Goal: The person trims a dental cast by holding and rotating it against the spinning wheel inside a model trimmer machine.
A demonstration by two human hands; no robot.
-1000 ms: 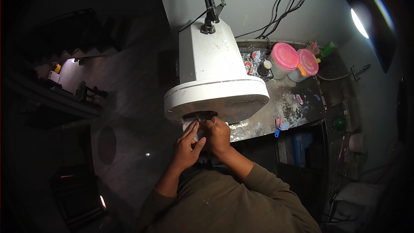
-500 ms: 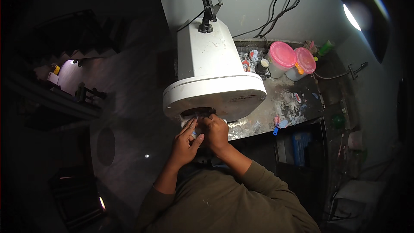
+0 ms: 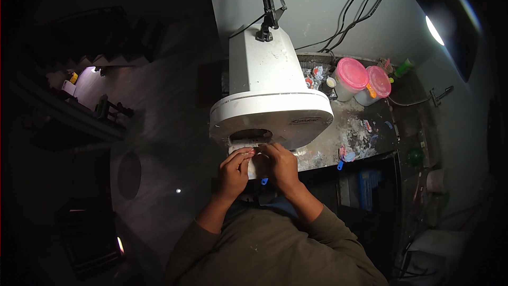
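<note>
Both hands meet just below the dark round opening (image 3: pixel 251 135) in the front of a white, round-edged machine (image 3: pixel 312 107). My left hand (image 3: pixel 233 172) is closed, its fingertips drawn together at a small pale piece I cannot make out. Beside it, my right hand (image 3: pixel 283 165) bends its fingers toward the same spot, closed, with its fingertips partly hidden. A pale ledge (image 3: pixel 238 144) juts out under the opening, behind the fingers. Between and below the hands shows a whitish surface, and a small blue tab (image 3: pixel 264 181) sticks out beneath it.
On the stained worktop (image 3: pixel 325 145), right of the machine, stand two tubs with pink lids (image 3: pixel 352 73). A blue-handled piece with pink and pale blue material (image 3: pixel 345 155) lies at the front edge. A black lamp arm (image 3: pixel 267 0) rises from the machine; cables (image 3: pixel 346 21) hang behind.
My hands have drawn a little back from the opening and moved apart, uncovering more of the opening and ledge. The blue tab now shows below them. The whole view has shifted slightly.
</note>
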